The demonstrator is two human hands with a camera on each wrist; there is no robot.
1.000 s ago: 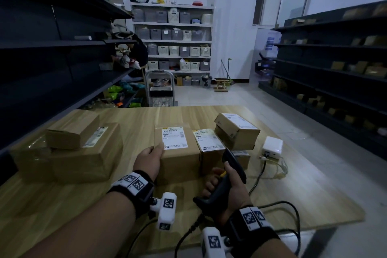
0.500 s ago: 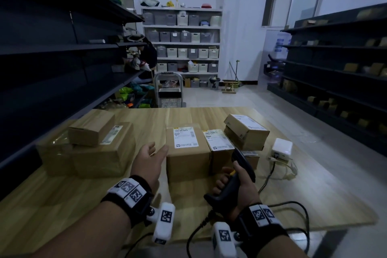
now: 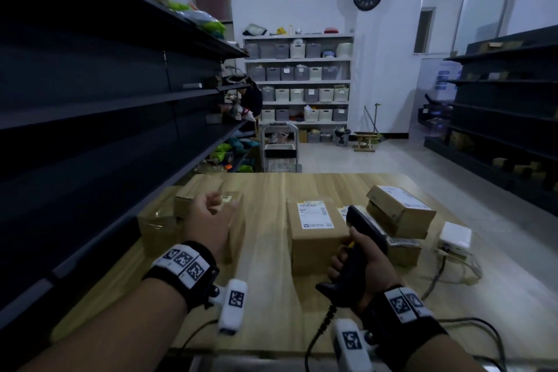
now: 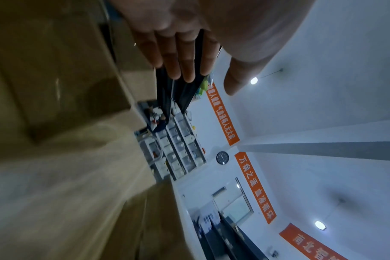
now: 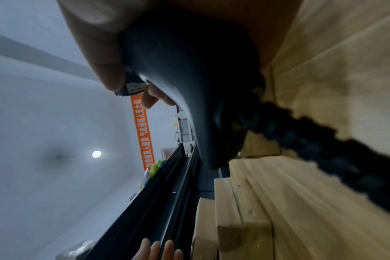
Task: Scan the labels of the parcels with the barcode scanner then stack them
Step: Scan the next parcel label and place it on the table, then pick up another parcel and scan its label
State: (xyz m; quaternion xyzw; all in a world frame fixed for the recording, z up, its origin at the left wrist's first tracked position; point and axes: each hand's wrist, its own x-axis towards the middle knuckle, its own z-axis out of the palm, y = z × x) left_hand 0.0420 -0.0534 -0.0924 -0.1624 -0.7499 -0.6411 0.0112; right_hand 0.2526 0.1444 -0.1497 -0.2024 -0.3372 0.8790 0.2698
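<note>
My right hand [image 3: 367, 264] grips the black barcode scanner [image 3: 360, 228] upright by its handle, its head beside the labelled brown parcel [image 3: 314, 235] in the middle of the wooden table [image 3: 265, 281]. The scanner's body [image 5: 189, 70] fills the right wrist view. My left hand [image 3: 208, 217] hovers in front of the stack of parcels [image 3: 157, 226] at the table's left. Its fingers [image 4: 178, 58] are straight and hold nothing. More labelled parcels [image 3: 401, 208] are piled to the right of the scanner.
A white adapter box [image 3: 456, 238] with cables lies at the table's right. The scanner's coiled cable [image 5: 323, 149] trails toward me. Dark shelving [image 3: 90, 106] runs along the left, more shelves [image 3: 507, 118] on the right, and a cart [image 3: 279, 148] stands beyond the table.
My left hand has let go of the middle labelled parcel and swung left to the stack. My right hand keeps the scanner in place. The head view has tilted up.
</note>
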